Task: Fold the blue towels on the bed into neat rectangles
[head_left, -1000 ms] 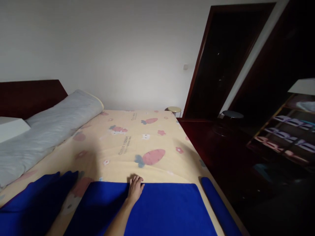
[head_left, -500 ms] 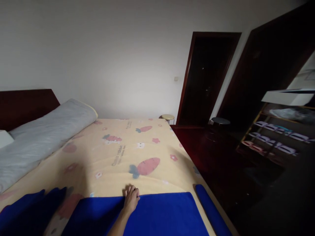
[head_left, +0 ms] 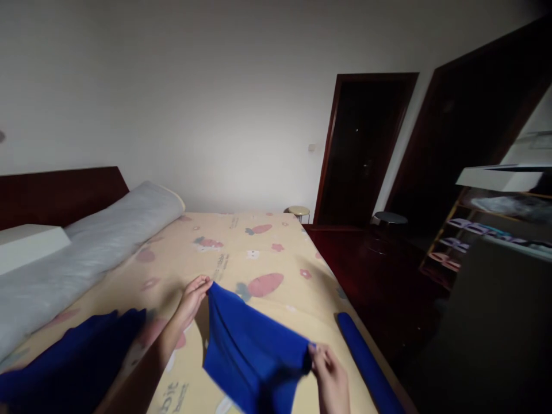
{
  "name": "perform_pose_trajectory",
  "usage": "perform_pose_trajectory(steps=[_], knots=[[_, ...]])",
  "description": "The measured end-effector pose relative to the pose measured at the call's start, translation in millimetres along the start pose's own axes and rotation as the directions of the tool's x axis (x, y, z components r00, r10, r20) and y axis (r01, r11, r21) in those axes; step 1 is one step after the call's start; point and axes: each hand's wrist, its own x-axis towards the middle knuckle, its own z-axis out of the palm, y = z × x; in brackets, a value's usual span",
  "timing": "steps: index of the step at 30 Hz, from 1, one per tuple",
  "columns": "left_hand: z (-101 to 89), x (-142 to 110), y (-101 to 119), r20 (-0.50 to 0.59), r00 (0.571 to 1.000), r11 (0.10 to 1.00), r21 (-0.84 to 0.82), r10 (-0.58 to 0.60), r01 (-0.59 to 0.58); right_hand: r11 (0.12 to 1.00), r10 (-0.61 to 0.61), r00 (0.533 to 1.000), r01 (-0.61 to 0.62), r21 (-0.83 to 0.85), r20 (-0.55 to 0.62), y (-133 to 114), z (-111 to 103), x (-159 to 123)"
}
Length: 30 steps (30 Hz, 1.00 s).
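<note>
A blue cloth (head_left: 254, 345) hangs lifted above the bed between my two hands. My left hand (head_left: 195, 294) pinches its upper left corner. Lower and to the right, my right hand (head_left: 330, 371) grips the other upper corner. The fabric sags with creases from the left corner, and its bottom runs out of view. On the bed to the left lies another blue cloth (head_left: 86, 351), dark and rumpled, beneath my left forearm. Along the bed's right edge rests a long, narrow blue roll or folded cloth (head_left: 366, 359), apart from my right hand.
The bed's yellow carrot-print sheet (head_left: 276, 253) stretches away to the wall. A grey rolled bundle (head_left: 125, 224) and a white box-like object (head_left: 32, 247) lie by the headboard (head_left: 60, 195). Stools (head_left: 299, 211), a dark door (head_left: 368, 149) and a shoe rack (head_left: 457, 241) stand beyond.
The cloth lay flat with one hand on its far edge; now both hands hold it up by the corners. The camera view has shifted slightly.
</note>
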Motion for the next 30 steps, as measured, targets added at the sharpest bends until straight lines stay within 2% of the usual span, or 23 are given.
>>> perform_pose_trajectory(steps=[3, 5, 9, 16, 20, 24, 27, 30], knots=[[-23.1, -14.5, 37.0, -0.059, 0.998, 0.996, -0.089, -0.002, -0.004, 0.968, 0.119, 0.99, -0.1, 0.23, -0.07, -43.1, -6.4, 49.4], [-32.5, -23.1, 55.3, -0.081, 0.997, 0.992, -0.123, -0.001, -0.009, 0.952, 0.11, 0.994, -0.102, 0.289, -0.012, -73.0, -7.2, 79.3], [-44.7, -33.5, 80.2, -0.085, 0.996, 0.991, -0.133, 0.01, -0.021, 0.966, -0.027, 0.978, -0.027, 0.256, 0.206, -121.4, -9.8, 119.1], [-57.8, -22.4, 107.8, -0.04, 0.996, 0.997, 0.021, 0.079, -0.078, 0.987, -0.156, 0.943, 0.136, 0.09, 0.293, -178.6, -30.1, 156.1], [-59.2, -8.1, 119.7, -0.004, 0.993, 0.985, 0.131, 0.118, -0.116, 0.972, -0.188, 0.933, 0.222, -0.079, 0.306, -198.7, -42.4, 166.9], [-61.8, 0.5, 125.2, 0.017, 0.988, 0.969, 0.192, 0.153, -0.154, 0.928, -0.2, 0.915, 0.291, -0.231, 0.35, -206.9, -51.8, 169.2], [-62.2, 5.1, 118.7, 0.01, 0.99, 0.972, 0.191, 0.14, -0.14, 0.888, -0.185, 0.899, 0.326, -0.323, 0.398, -202.8, -50.9, 169.8], [-54.1, 8.2, 101.0, 0.005, 0.999, 0.987, 0.155, 0.052, -0.052, 0.849, -0.13, 0.899, 0.319, -0.422, 0.417, -187.2, -38.2, 169.7]])
